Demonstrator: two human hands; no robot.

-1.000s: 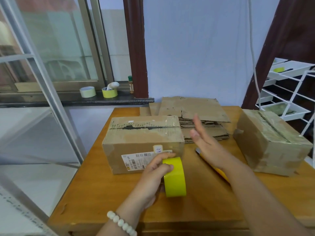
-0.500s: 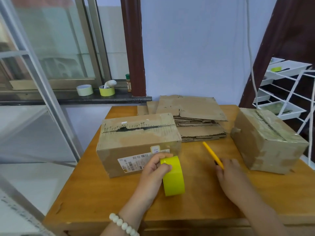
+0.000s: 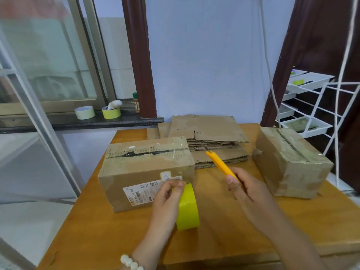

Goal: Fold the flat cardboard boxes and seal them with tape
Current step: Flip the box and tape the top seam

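Holding tape roll (image 3: 188,209) and knife (image 3: 220,165)

I am watching the taped box (image 3: 148,172) sitting left on the table (image 3: 116,230). The left hand (image 3: 167,199) is gripping the yellow tape roll just beside its front; the right hand (image 3: 247,191) is clamping the yellow knife, tip pointing toward the flat cardboard stack (image 3: 210,131).

A bracelet (image 3: 131,262) of round white beads sits at the wrist of the left hand (image 3: 167,199); both forearms are bare.

Soft daylight from window (image 3: 48,61) at left; faint shadows; wide-angle edge bending; slight blur.
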